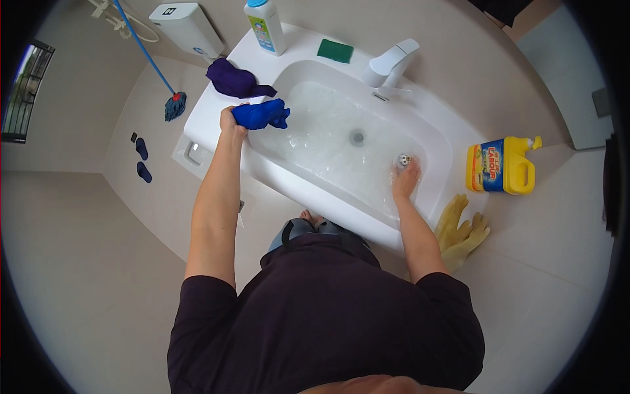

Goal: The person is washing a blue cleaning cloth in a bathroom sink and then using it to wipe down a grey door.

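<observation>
My left hand [234, 119] grips a bunched blue cloth [261, 114] above the left rim of the white washbasin [315, 189]. Cloudy, slightly foamy water [330, 123] fills the basin, with the round drain [358, 138] showing through it. At the basin's right end, my right hand [406, 180] is partly in the water. Its fingers are at a small round pierced metal-looking piece [404, 159], which I take to be held; the exact grip is blurred by the water. A crumpled dark purple cloth [234, 80] lies on the left corner of the basin top, close to my left hand.
Along the back rim are a white bottle with a blue cap [266, 29], a green scouring pad [335, 51] and a white faucet [391, 64]. Yellow rubber gloves [460, 229] and a yellow Labour pump jug [499, 166] stand right. A mop [175, 104] and slippers [141, 149] are on the floor.
</observation>
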Demonstrator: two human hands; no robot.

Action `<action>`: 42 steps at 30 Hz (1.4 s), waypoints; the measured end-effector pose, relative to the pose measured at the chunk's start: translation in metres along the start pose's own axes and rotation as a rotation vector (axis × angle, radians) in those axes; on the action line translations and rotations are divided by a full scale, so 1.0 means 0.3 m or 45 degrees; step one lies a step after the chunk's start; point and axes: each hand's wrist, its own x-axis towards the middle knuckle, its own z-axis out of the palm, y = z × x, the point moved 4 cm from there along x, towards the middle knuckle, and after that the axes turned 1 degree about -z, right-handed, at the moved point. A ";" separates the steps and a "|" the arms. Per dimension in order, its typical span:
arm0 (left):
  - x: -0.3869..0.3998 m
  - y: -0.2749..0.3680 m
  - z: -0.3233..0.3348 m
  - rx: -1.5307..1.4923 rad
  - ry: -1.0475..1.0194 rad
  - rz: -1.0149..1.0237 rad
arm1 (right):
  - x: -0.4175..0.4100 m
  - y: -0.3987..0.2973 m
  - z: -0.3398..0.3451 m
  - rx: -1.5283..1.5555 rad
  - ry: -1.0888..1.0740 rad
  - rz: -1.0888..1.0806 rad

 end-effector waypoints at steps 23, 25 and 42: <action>-0.051 0.012 0.030 0.035 0.016 0.123 | -0.007 -0.065 -0.022 -0.248 -0.071 0.034; -0.047 0.008 0.028 0.052 0.007 0.111 | -0.007 -0.071 -0.033 -0.228 -0.029 0.010; -0.032 0.013 0.023 0.095 -0.075 -0.056 | 0.000 -0.067 -0.032 -0.270 0.067 -0.035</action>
